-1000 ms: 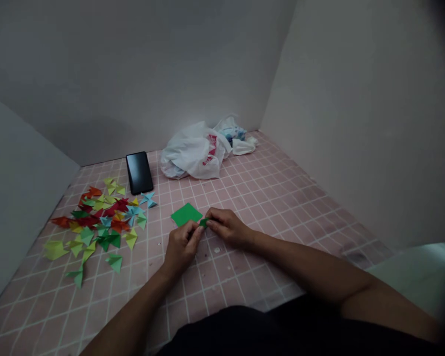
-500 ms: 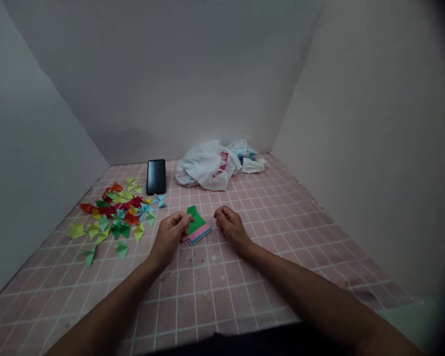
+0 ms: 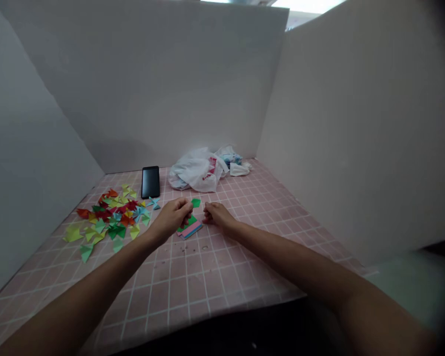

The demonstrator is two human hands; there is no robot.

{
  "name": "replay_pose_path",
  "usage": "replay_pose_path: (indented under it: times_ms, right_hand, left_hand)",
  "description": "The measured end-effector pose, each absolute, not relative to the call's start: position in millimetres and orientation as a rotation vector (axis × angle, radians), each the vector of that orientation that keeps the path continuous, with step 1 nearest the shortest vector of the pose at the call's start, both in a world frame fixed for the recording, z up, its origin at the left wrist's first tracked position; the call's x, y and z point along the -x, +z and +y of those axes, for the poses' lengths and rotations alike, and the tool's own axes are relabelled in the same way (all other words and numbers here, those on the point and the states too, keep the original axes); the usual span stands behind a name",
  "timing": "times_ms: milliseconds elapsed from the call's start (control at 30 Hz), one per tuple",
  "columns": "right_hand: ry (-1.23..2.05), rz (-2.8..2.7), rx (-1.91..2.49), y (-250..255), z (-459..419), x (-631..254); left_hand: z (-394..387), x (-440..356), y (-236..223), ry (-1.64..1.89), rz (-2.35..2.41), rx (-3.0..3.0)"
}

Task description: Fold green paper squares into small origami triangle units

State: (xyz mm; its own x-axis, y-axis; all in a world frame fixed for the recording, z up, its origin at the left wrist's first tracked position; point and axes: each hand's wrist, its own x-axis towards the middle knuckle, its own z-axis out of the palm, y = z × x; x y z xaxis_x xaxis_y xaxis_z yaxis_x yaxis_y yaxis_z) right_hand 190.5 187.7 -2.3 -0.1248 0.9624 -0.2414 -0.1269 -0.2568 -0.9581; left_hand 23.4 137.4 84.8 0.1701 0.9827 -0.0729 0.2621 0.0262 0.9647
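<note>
My left hand (image 3: 171,217) is curled, with a small green paper piece (image 3: 196,202) just past its fingertips; I cannot tell whether it is gripped. My right hand (image 3: 215,214) is curled and empty-looking. A paper stack (image 3: 190,229) lies slantwise just below them. Since the earlier frame, my hands have closed inward.

Paper stack (image 3: 190,229) striped green, pink, blue (on white-grouted pink tiles (image 3: 178,306)).
</note>
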Motion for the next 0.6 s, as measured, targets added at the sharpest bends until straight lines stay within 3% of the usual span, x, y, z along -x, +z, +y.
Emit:
replay_pose_path:
  times_ms: [267, 600]
  right_hand:
    - [1.624, -1.574, 0.798, 55.2, 186.0, -189.6]
    - [1.263, -1.546, 0.694, 67.7, 197.9, -176.5]
  left_hand:
    - [151.5, -14.5, 87.1, 0.785, 1.158, -1.778]
    - [171.4, -9.7, 89.7, 1.335, 1.172, -1.644]
